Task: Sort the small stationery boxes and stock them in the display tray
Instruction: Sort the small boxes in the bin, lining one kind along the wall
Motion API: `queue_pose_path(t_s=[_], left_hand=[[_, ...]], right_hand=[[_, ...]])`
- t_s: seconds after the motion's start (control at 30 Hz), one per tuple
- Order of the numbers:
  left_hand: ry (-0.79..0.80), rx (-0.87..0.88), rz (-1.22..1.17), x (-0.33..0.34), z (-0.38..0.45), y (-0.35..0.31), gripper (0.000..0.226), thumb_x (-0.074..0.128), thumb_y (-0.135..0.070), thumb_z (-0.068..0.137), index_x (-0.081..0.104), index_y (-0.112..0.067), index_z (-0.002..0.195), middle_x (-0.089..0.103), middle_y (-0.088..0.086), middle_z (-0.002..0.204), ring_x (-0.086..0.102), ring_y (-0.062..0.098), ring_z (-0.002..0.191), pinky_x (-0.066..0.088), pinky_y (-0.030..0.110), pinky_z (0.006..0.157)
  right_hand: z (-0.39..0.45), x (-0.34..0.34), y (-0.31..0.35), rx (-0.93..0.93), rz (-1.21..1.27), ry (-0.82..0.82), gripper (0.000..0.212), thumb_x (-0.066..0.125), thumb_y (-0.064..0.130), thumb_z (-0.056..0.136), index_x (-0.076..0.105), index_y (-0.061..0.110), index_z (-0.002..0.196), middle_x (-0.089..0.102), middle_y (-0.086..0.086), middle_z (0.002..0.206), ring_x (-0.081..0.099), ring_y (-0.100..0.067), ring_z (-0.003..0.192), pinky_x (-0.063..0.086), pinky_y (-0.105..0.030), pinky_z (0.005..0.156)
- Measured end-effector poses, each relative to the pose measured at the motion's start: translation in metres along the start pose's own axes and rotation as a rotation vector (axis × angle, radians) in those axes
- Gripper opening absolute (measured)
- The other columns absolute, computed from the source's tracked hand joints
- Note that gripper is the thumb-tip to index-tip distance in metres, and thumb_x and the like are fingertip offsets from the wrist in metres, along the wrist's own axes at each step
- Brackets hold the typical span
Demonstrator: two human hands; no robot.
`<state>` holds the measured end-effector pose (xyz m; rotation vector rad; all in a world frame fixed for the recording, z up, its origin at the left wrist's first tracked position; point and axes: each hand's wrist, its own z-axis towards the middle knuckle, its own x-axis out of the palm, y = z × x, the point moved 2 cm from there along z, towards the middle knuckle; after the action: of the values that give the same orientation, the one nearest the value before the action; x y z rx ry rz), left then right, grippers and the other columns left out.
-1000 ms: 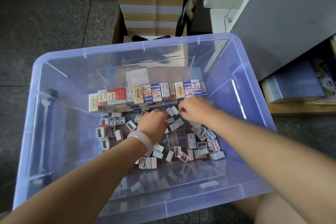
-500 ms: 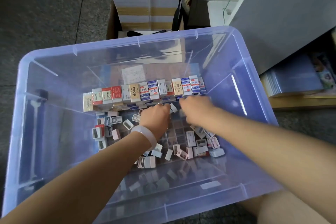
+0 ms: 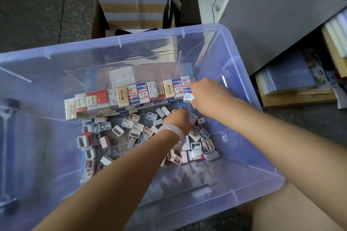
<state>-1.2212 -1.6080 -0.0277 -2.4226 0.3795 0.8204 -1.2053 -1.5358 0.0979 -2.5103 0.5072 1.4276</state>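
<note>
Inside the big clear bin (image 3: 244, 73), the right hand (image 3: 208, 93) pinches a small white box (image 3: 188, 98) beside the standing row of boxes (image 3: 129, 95), while the left hand (image 3: 177, 119) digs among loose boxes (image 3: 131, 131), its fingers hidden.

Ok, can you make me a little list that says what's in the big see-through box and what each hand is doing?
container: clear bluish plastic bin on the floor
standing row: eraser boxes lined up upright along the far side
loose pile: small pencil sharpeners scattered in front of the row
right hand: pinches a small white box at the row's right end
left hand: reaches into the loose pile; whether it holds anything is hidden
wrist: pale bangle on the left arm
</note>
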Motion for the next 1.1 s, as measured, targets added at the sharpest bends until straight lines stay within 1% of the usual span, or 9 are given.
queue_pose_path(t_s=[0.1,0.2,0.37,0.5,0.7,0.83,0.93,1.0,1.1], left_hand=[[0.094,-0.075,-0.157,0.001,0.004,0.007,0.036,0.066,-0.029,0.087,0.058,-0.004,0.112,0.066,0.010,0.097,0.063,0.023,0.090,0.051,0.031,0.082],[0.075,-0.092,-0.220,0.008,-0.002,0.011,0.025,0.066,-0.032,0.087,0.057,-0.010,0.093,0.052,0.000,0.070,0.053,0.015,0.067,0.045,0.025,0.061],[0.026,-0.075,-0.566,-0.013,-0.024,0.024,0.020,0.056,-0.029,0.094,0.054,-0.010,0.101,0.059,0.003,0.081,0.049,0.008,0.057,0.041,0.016,0.046],[-0.121,-0.148,-0.796,-0.044,-0.042,0.047,0.028,0.056,-0.038,0.092,0.054,-0.011,0.086,0.056,-0.001,0.066,0.045,0.006,0.046,0.036,0.013,0.036],[-0.211,-0.281,-1.191,-0.055,-0.053,0.071,0.031,0.060,-0.038,0.090,0.054,-0.008,0.087,0.053,0.001,0.063,0.042,0.012,0.047,0.037,0.026,0.051],[-0.267,-0.265,-1.196,-0.057,-0.054,0.078,0.029,0.062,-0.035,0.089,0.052,-0.008,0.084,0.054,0.004,0.066,0.045,0.015,0.053,0.041,0.029,0.054],[-0.272,-0.265,-1.165,-0.058,-0.052,0.079,0.029,0.063,-0.037,0.089,0.053,-0.009,0.084,0.054,0.003,0.068,0.046,0.015,0.057,0.045,0.032,0.062],[-0.276,-0.261,-1.148,-0.059,-0.052,0.078,0.029,0.062,-0.037,0.089,0.053,-0.010,0.085,0.053,0.003,0.070,0.047,0.014,0.058,0.046,0.031,0.064],[-0.284,-0.245,-1.149,-0.062,-0.054,0.075,0.026,0.061,-0.035,0.090,0.053,-0.010,0.089,0.053,0.003,0.072,0.048,0.014,0.059,0.046,0.028,0.062]], right_hand=[[0.000,0.002,0.001,-0.010,0.031,-0.023,0.028,0.052,0.012,0.093,0.051,0.006,0.121,0.056,-0.014,0.117,0.057,-0.033,0.102,0.035,-0.029,0.067],[0.004,0.004,0.000,0.008,0.120,-0.036,0.026,0.054,0.016,0.093,0.054,0.008,0.118,0.057,-0.014,0.113,0.056,-0.030,0.089,0.036,-0.029,0.065],[0.014,0.009,0.002,0.141,0.507,-0.086,0.026,0.058,0.023,0.089,0.062,0.013,0.112,0.060,-0.009,0.115,0.057,-0.029,0.101,0.041,-0.026,0.074],[0.033,0.024,0.021,0.249,0.758,-0.151,0.021,0.062,0.016,0.083,0.065,0.010,0.103,0.064,-0.010,0.110,0.058,-0.028,0.102,0.046,-0.030,0.081],[0.052,0.042,0.057,0.272,0.718,-0.254,0.028,0.060,0.022,0.089,0.056,0.006,0.112,0.052,-0.011,0.119,0.055,-0.031,0.106,0.044,-0.034,0.083],[0.054,0.048,0.059,0.275,0.772,-0.329,0.024,0.061,0.020,0.089,0.053,0.007,0.107,0.054,-0.010,0.112,0.057,-0.028,0.097,0.042,-0.031,0.073],[0.050,0.052,0.059,0.125,0.733,-0.345,0.020,0.059,0.018,0.090,0.056,0.009,0.107,0.054,-0.010,0.113,0.057,-0.028,0.097,0.043,-0.030,0.077],[0.047,0.055,0.058,0.041,0.609,-0.357,0.025,0.054,0.015,0.092,0.056,0.011,0.116,0.051,-0.010,0.118,0.058,-0.029,0.098,0.049,-0.034,0.080],[0.043,0.060,0.053,-0.017,0.402,-0.330,0.032,0.043,0.014,0.097,0.048,0.014,0.128,0.048,-0.011,0.121,0.057,-0.028,0.091,0.043,-0.032,0.063]])
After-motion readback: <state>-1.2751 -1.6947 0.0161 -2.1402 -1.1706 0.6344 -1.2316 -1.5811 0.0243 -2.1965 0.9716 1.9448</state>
